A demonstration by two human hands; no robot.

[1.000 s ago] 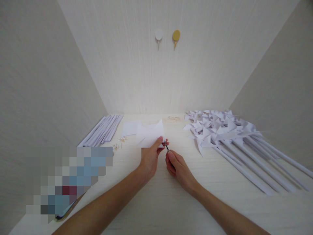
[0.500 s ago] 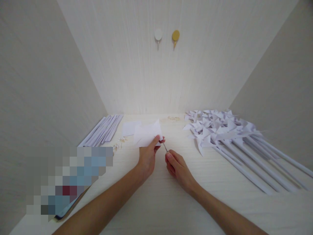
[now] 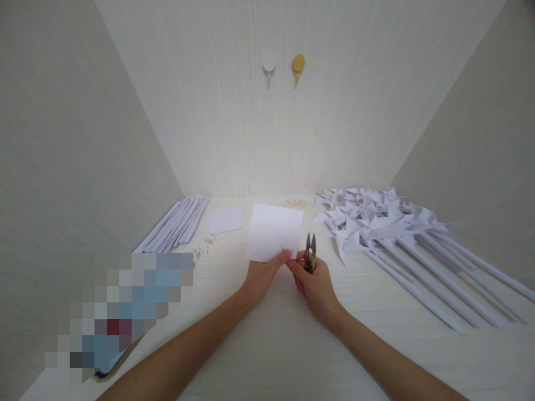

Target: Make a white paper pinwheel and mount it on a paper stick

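My left hand [image 3: 267, 275] pinches the lower edge of a white square sheet of paper [image 3: 275, 229], held above the table. A short slit shows in the paper near my thumb. My right hand [image 3: 313, 281] is closed around small metal thread snips [image 3: 310, 253], their two blades pointing up and slightly apart. The thumb and finger of that hand also touch the paper's lower right corner. Left of the held sheet, another white paper sheet [image 3: 226, 220] lies flat on the table.
White paper pinwheels [image 3: 368, 214] on long white sticks [image 3: 426, 273] are piled at the right. Several rolled paper sticks [image 3: 175, 225] lie at the left, beside small beige bits [image 3: 204, 244]. A blurred-out flat object [image 3: 125, 312] sits nearer me. Two hooks [image 3: 298, 63] hang on the back wall.
The held paper has turned and shifted right, uncovering more of the flat sheet. The snips have come off the paper, blades now upright, and my right fingers have met its corner.
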